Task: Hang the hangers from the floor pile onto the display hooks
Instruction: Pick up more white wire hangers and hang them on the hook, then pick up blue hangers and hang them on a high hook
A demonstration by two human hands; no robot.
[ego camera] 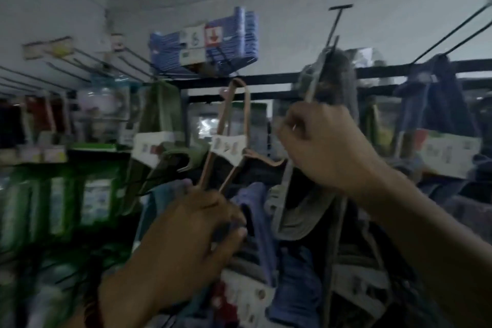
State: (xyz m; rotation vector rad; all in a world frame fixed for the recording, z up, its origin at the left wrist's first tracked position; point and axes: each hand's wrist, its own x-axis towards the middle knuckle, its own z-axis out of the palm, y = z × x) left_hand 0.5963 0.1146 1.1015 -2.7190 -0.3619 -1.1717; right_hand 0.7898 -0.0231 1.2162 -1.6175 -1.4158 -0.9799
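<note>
My left hand [202, 224] grips the lower end of a pink hanger pack [234, 125] with a white paper band, raised upright in the middle of the view. Its top loop reaches the dark rail. My right hand [322, 146] holds a grey hanger bundle [316, 72] whose top sits on a black display hook [336, 24] sticking out from the wall. More grey hangers [298, 218] dangle below my right hand. The view is dim and blurred.
Green hanger packs [162, 125] hang to the left and blue ones [436, 96] to the right on long black hooks [452, 24]. A stack of blue hangers [205, 48] sits on the top shelf. Boxed goods fill the left shelves [53, 157].
</note>
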